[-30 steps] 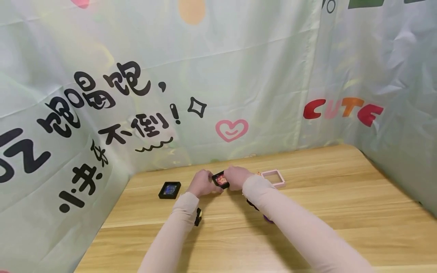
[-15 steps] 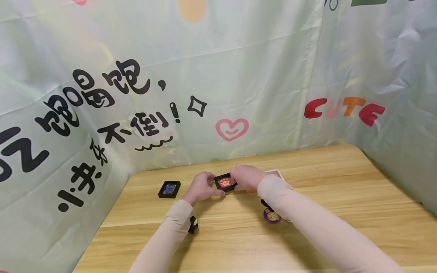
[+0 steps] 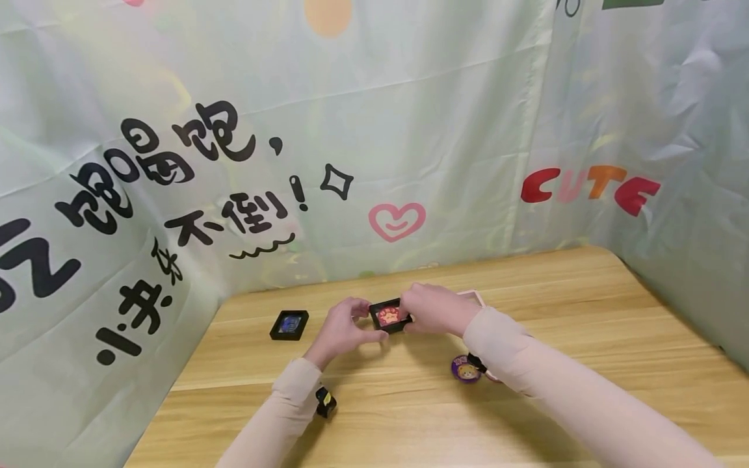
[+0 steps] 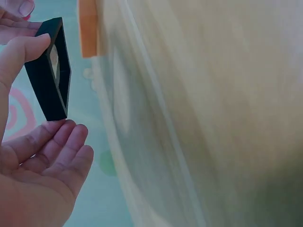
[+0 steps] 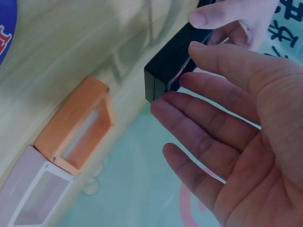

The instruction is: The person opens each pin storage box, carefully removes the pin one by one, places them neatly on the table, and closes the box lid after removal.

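Observation:
A small black display frame [image 3: 376, 322] with a red paw-print badge [image 3: 389, 316] inside is held above the table, tilted toward the head camera. My left hand [image 3: 344, 330] grips its left side; in the left wrist view the thumb presses one side of the black frame [image 4: 41, 85] and the fingertips support its lower end. My right hand [image 3: 432, 309] pinches the opposite side, covering that end from the head camera. In the right wrist view several of its fingers [image 5: 208, 127] lie along the black frame [image 5: 165, 66], the lowest one apart from it.
Another black frame [image 3: 289, 337] with a blue badge lies at the table's back left. A pink frame [image 3: 481, 298] stands partly behind my right hand, beside an orange frame [image 5: 90, 125]. A purple bear badge [image 3: 466, 370] lies near my right wrist. A printed curtain borders the table.
The black frame has shifted slightly right and turned, showing more of its red badge. My right forearm has moved right, uncovering the purple badge. My left forearm has moved slightly left.

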